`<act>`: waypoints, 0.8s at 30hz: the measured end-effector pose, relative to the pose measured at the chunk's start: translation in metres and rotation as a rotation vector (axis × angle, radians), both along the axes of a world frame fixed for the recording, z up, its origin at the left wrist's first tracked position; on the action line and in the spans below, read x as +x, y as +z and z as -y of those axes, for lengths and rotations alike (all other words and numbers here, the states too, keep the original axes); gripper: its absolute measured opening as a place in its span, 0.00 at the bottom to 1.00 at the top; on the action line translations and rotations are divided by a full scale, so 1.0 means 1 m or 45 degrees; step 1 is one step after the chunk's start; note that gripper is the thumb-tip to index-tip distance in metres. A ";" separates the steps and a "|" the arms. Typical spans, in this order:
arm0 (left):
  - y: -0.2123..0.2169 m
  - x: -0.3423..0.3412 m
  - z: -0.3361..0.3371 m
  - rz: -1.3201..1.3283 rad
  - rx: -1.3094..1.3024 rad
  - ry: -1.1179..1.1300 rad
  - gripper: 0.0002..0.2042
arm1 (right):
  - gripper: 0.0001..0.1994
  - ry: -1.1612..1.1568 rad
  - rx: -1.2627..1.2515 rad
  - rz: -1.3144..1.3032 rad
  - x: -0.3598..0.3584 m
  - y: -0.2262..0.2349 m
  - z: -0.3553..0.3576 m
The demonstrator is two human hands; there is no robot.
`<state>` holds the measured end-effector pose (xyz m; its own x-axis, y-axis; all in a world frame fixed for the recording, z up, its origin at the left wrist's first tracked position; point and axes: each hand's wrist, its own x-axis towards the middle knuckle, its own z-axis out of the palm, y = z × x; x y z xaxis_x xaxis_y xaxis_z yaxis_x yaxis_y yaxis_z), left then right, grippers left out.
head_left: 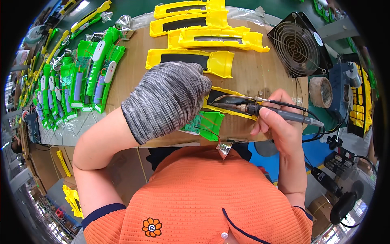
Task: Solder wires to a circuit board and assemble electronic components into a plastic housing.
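Observation:
My left hand (168, 97), in a grey striped knit glove, is closed at the middle of the table; its fingertips and anything in them are hidden. My right hand (282, 126) is bare and grips a soldering iron (290, 117) with a thin metal feed tube fixed along it. The iron's tip points left, over a yellow casing half (248, 115) with a dark inner strip, close to my gloved fingers. Partly under my left hand lies a green casing half (212, 127) with a circuit board. Thin wires run from it to a small silver reflector (224, 149) at the table's front edge.
Several yellow casing halves (221, 65) lie in rows at the far side. Green casings (101, 75) with boards, batteries and wires crowd the left. A black fan (298, 44), a tape roll (320, 92) and a blue-grey machine (339, 91) stand at the right.

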<state>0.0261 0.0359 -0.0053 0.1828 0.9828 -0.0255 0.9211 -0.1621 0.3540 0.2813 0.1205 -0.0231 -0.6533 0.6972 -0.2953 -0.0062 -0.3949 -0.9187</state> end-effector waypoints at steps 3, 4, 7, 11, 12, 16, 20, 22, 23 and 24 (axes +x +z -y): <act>0.000 -0.001 0.001 -0.001 -0.010 -0.009 0.06 | 0.07 -0.010 -0.010 -0.014 0.000 -0.001 -0.001; 0.000 -0.001 0.001 -0.003 -0.006 -0.008 0.06 | 0.07 -0.009 -0.020 -0.008 -0.001 -0.001 -0.001; 0.001 -0.002 0.003 0.011 0.054 -0.042 0.06 | 0.07 -0.010 -0.033 -0.005 -0.001 0.000 -0.001; 0.003 -0.001 0.001 0.001 0.048 -0.085 0.05 | 0.07 -0.041 -0.054 -0.008 -0.001 -0.001 -0.001; 0.004 -0.001 0.001 -0.001 0.048 -0.085 0.05 | 0.07 -0.037 -0.051 -0.013 0.000 0.000 -0.001; 0.002 0.001 0.001 -0.017 0.029 -0.070 0.05 | 0.07 -0.028 -0.029 -0.019 0.002 0.000 0.000; 0.002 0.001 0.001 -0.031 -0.048 -0.036 0.05 | 0.07 -0.024 -0.016 0.023 0.000 0.001 0.002; 0.001 0.000 0.002 -0.010 -0.069 -0.036 0.05 | 0.07 -0.014 -0.019 0.018 -0.001 0.001 0.001; 0.001 -0.001 0.001 0.018 -0.031 -0.041 0.06 | 0.07 -0.006 -0.021 0.015 -0.001 0.002 0.000; 0.000 0.000 0.001 0.047 0.008 -0.046 0.06 | 0.07 -0.009 -0.020 0.017 -0.001 0.001 0.001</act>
